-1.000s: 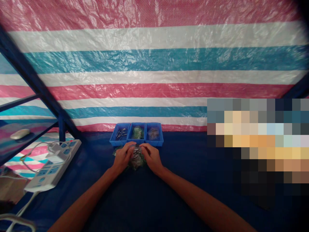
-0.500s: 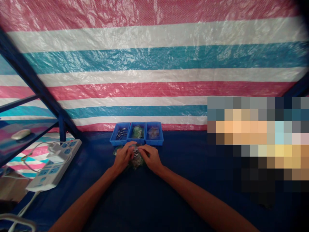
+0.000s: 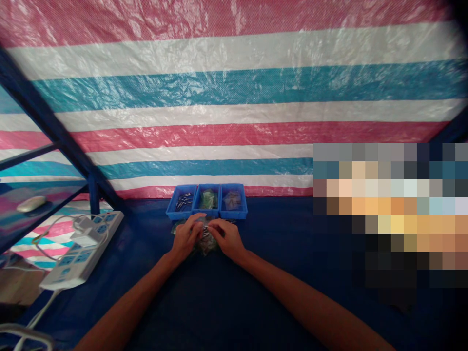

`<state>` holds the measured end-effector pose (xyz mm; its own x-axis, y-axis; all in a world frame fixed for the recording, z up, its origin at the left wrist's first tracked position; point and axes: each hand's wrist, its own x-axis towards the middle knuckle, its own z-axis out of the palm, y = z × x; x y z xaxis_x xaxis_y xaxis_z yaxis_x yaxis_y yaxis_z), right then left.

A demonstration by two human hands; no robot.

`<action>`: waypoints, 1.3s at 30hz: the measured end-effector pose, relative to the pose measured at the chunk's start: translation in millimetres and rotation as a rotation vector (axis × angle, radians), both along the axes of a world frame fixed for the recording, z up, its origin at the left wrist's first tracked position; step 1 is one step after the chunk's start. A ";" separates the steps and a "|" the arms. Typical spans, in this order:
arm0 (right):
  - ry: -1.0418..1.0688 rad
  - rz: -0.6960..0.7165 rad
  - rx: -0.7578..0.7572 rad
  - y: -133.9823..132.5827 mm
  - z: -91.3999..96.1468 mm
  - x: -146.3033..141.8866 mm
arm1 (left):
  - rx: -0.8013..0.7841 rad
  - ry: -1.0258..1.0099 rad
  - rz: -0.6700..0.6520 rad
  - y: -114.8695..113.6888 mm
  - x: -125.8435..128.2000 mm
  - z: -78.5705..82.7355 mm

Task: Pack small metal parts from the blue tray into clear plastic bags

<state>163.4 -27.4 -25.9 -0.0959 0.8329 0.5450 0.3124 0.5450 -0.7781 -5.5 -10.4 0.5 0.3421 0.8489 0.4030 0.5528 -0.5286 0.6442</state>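
My left hand [image 3: 187, 236] is closed, its fingers curled at the left side of a heap of clear plastic bags [image 3: 207, 247] on the dark blue table. Small metal pieces like screws [image 3: 205, 231] lie on the bags between my two hands. My right hand [image 3: 228, 237] is closed in a pinch over the heap's right side. What either set of fingertips holds is too small to make out. Just behind stand three blue bins: the left bin [image 3: 170, 213] has metal screws in it, the middle bin [image 3: 206, 213] greenish bags, the right bin [image 3: 234, 215] clear bags.
A white power strip [image 3: 78, 263] with plugs and cables lies at the left. Beyond it, a white computer mouse [image 3: 32, 204] rests on a shelf. Striped plastic sheeting [image 3: 234, 87] hangs behind the table [image 3: 234, 307]. A pixelated area covers the right side.
My right fingertips have shifted slightly over the heap. My left hand stays nearly in place, and the bins have not moved.
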 end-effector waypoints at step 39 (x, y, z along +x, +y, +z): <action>0.083 -0.090 -0.055 -1.8 2.7 1.7 | 0.240 0.010 0.010 1.8 2.3 1.3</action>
<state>165.1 -29.1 -23.2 0.0240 0.8649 0.5014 0.2914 0.4737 -0.8311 -3.3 -8.6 1.7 0.3390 0.7325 0.5904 0.5647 -0.6603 0.4951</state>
